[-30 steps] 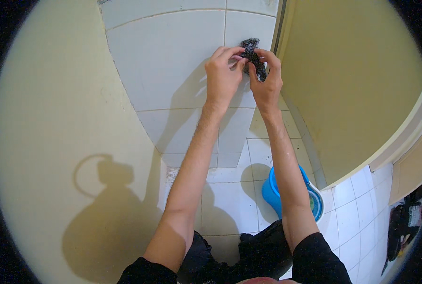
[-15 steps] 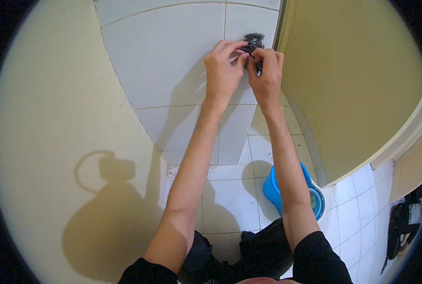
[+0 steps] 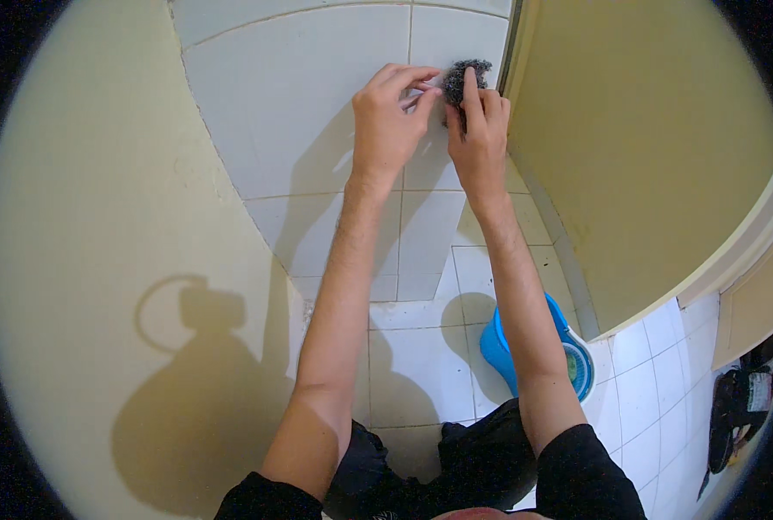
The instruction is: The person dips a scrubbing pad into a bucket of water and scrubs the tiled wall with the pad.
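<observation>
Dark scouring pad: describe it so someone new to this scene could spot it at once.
Start with the white tiled wall at the top centre. Near its right edge, the right hand holds the scouring pad. Its dark, wiry texture sets it apart from the smooth, pale wall around it.

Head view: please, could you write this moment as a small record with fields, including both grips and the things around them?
Object: dark wiry pad, before a white tiled wall; contact with the wall is unclear
Right grip: on the pad, index finger stretched over it
Left grip: left of the pad, fingertips close to it; whether it holds anything is unclear
Floor: blue bucket on pale tiles, partly behind the right forearm
Left side: cream wall with a large shadow
</observation>
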### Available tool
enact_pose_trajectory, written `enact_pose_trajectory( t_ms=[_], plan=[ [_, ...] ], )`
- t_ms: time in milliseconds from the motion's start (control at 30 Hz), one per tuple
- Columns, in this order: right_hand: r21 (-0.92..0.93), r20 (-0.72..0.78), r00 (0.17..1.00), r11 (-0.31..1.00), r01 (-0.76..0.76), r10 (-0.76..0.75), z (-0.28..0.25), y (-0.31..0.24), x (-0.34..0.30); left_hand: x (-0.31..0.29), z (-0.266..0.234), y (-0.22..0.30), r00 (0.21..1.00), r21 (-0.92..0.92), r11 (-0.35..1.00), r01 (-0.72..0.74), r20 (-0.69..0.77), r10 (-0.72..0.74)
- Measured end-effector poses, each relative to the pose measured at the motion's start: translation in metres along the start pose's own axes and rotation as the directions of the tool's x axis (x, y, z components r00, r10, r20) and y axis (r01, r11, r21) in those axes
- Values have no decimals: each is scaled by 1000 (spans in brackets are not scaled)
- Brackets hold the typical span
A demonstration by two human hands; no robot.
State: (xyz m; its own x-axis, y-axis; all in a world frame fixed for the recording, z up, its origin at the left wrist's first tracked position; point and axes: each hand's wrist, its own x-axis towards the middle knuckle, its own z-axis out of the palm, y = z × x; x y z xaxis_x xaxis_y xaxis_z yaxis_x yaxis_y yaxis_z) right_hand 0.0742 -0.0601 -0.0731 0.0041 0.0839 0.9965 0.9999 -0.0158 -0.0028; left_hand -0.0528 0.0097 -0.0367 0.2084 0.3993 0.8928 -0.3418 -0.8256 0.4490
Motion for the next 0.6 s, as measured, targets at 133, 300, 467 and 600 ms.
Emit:
enact_pose_trajectory(
  t_ms=[133, 300, 467, 600],
  plan=[
    [-77, 25, 999, 996, 41, -39, 5, 0, -5, 1, -10, -2, 1000, 35, 999, -8, -9, 8],
    [-95, 17, 999, 995, 34, -32, 5, 1, 1, 5, -24, 0, 999, 21, 1000, 11, -35, -10],
    [-96, -45, 999, 995, -4, -1, 5, -4, 24, 11, -50, 10, 997, 63, 998, 10, -80, -5],
    [-190, 46, 999, 982, 21, -12, 5, 0, 10, 17, -68, 21, 995, 68, 998, 10, -102, -4]
  ],
)
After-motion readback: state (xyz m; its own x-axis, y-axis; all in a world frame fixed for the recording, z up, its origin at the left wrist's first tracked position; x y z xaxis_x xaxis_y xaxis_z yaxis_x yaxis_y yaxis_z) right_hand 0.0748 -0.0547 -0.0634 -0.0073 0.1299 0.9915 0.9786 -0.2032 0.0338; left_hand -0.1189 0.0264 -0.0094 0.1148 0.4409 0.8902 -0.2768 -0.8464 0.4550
